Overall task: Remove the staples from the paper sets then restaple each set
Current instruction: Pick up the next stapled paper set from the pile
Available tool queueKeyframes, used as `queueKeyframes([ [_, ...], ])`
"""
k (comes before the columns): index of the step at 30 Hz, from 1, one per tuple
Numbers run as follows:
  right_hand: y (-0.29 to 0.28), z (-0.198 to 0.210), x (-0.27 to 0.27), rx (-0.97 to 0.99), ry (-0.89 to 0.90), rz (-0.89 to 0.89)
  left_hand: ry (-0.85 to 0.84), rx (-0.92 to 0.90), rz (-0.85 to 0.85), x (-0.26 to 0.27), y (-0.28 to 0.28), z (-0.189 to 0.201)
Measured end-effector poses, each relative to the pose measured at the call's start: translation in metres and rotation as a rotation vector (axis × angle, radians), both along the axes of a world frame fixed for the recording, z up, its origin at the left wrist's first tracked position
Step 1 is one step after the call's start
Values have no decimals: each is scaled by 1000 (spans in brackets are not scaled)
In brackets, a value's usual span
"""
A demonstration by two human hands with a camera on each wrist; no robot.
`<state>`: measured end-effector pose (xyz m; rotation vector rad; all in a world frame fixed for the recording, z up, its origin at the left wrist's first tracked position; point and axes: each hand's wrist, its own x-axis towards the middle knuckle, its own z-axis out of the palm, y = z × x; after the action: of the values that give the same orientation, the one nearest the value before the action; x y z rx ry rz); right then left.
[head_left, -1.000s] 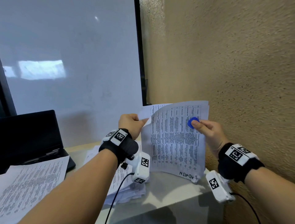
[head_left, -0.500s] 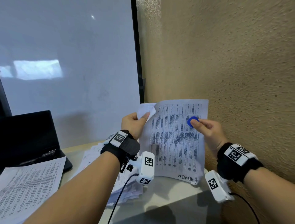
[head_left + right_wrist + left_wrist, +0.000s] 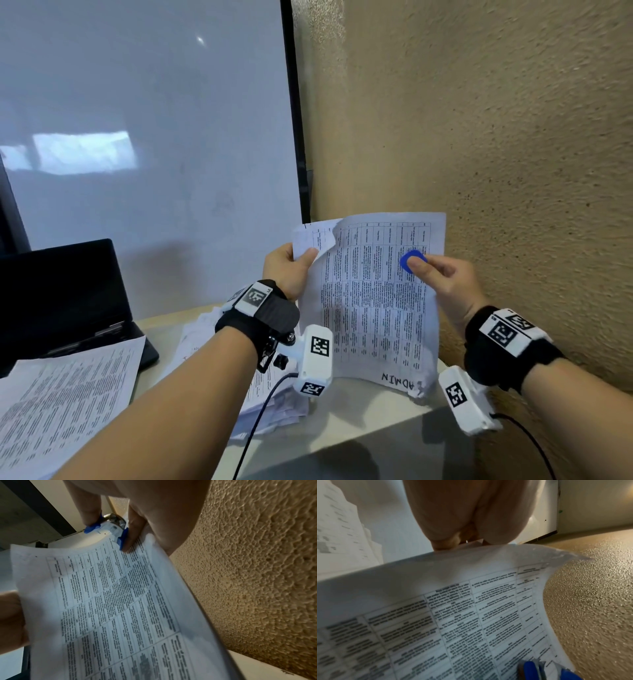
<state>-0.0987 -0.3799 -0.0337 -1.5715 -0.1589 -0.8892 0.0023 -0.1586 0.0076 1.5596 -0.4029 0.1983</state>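
Two hands hold one paper set [image 3: 373,301] upright above the desk [image 3: 359,431], close to the textured wall [image 3: 513,137]. One blue staple remover [image 3: 411,261] is in play; no more than one shows in any view.

The left hand [image 3: 286,270] pinches the set's upper left part, thumb on the front, the other fingers behind the sheets. The right hand [image 3: 445,284] is curled around the remover, thumb on one blue grip and a finger on the other (the right wrist view shows this best), and it also holds the set's upper right part. In that wrist view the remover [image 3: 111,527] has its metal claws at the paper's top corner; whether they have a staple cannot be told.

The set is white, printed with a table of small text, and "ADMIN" is handwritten upside down near its lower edge. Its front sheet is peeled away at the upper left, showing a second printed sheet behind. The lower right corner is crumpled.

Two other lots of paper lie on the desk: a loose pile [image 3: 260,394] under the left wrist and a printed sheet [image 3: 68,401] at the far left, overlapping one dark laptop [image 3: 65,291]. One whiteboard [image 3: 147,137] stands behind.
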Motion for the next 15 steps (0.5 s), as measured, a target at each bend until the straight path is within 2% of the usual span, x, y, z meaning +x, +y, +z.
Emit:
queueKeyframes([
  [5, 5, -1, -3, -70, 82, 30, 49, -89, -75, -9, -5, -6],
  [8, 3, -4, -1, -56, 93, -29, 51, 5, -95, -15, -7, -8],
  [10, 2, -5, -1, -63, 101, -69, 92, 36, -174, -13, -7, -14],
  [15, 7, -7, -8, -74, 187, -13, 151, 124, -253, -35, -4, -13],
])
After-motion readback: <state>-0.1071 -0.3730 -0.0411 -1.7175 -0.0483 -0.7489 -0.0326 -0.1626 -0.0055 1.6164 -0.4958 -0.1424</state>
